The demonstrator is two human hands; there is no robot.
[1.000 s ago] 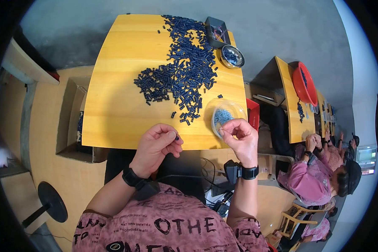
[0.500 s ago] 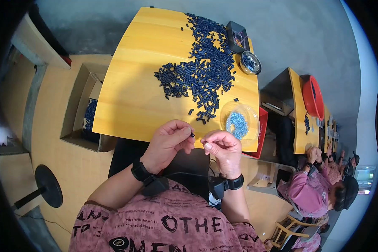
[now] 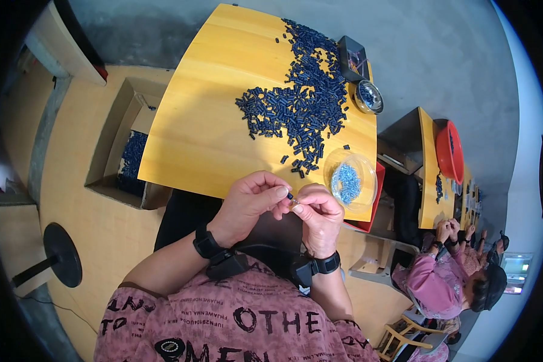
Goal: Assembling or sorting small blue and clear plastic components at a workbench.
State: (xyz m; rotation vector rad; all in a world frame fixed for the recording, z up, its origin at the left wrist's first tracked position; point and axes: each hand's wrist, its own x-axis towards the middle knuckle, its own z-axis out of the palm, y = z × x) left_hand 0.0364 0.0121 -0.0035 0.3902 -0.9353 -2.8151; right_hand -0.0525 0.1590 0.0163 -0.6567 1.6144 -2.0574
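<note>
Just in front of the table's near edge, my left hand (image 3: 251,203) pinches a small dark blue cylindrical piece (image 3: 290,196) between thumb and fingers. Close against it, my right hand (image 3: 320,218) is closed in a pinch at the piece's near end; what sits in its fingertips is too small to name. Beyond both hands, a large heap of similar dark blue pieces (image 3: 304,99) spreads over the yellow table (image 3: 199,108). By the right hand, a clear round bowl (image 3: 368,199) holds many tiny light blue parts (image 3: 347,183).
A black tray (image 3: 352,58) and a metal bowl (image 3: 368,97) stand at the table's far right edge. A red bin (image 3: 377,208) is below the clear bowl. Left of the table, a cardboard box (image 3: 110,136) holds more dark pieces. Co-workers (image 3: 434,274) sit at right by a red basin (image 3: 450,151).
My hands have come together, the right moving left until its fingertips meet the dark piece in the left. The whole view has shifted slightly, with the table further right.
</note>
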